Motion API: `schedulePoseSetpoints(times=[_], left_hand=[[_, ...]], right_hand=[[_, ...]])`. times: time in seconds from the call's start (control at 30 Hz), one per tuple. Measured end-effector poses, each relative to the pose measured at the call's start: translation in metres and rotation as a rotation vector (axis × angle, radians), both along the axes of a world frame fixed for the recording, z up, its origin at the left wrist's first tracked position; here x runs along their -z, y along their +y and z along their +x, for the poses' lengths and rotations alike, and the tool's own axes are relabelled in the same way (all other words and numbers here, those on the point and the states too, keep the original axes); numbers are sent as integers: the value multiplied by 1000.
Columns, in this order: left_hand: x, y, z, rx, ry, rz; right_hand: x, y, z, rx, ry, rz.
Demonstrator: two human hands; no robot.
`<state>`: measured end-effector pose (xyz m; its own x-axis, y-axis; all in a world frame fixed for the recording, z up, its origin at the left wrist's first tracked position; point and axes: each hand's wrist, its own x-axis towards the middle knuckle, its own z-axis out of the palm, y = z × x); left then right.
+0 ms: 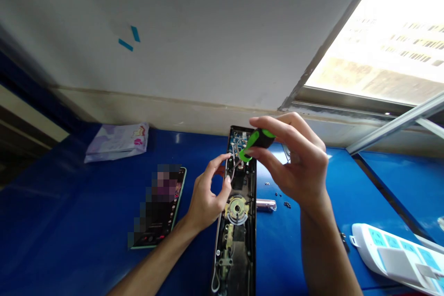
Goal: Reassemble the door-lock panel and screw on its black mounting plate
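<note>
A long black door-lock body (239, 222) lies open on the blue table (69, 222), its circuit board, wires and a brass ring showing. My right hand (294, 166) is shut on a green and black screwdriver (256, 142), whose tip points down into the upper part of the lock. My left hand (208, 194) sits at the lock's left edge. Its thumb and forefinger are curled close together by the wires near the screwdriver tip; whether they pinch anything is hidden.
A phone (161, 208) lies left of the lock. A pale plastic packet (118, 141) rests at the back left. Small black screws (282, 199) and a little clear tube (266, 204) lie right of the lock. A white power strip (398, 254) sits at the right front. A window (388, 41) is behind.
</note>
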<state>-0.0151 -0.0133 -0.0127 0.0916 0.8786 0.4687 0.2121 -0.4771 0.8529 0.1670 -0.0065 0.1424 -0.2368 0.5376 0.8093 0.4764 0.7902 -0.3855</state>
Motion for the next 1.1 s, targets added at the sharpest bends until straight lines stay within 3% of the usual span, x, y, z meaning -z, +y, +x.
schedulePoseSetpoints(times=[0.13,0.3,0.37,0.5,0.57,0.8,1.1], left_hand=[[-2,-1,1,-9,-6,-6],[-3,-2,1,-18,13,10],[-4,-1,1,-20,17,10],[-6,0,1,-6,-6,11],[-7,0,0,4,-5,18],[-4,-2,1,-45,39,48],[2,7,-1,-50,8,3]], right_hand=[[-1,-5,-2,-194,-15,-129],[-2,-5,-11,-116,-41,21],[-3,-5,-12,-67,-31,11],[-8,-9,-6,-234,-30,-165],[-9,-11,-3,-274,-52,-173],[-1,-8,-8,-125,-93,36],[-2,-13,-17,-8,-68,1]])
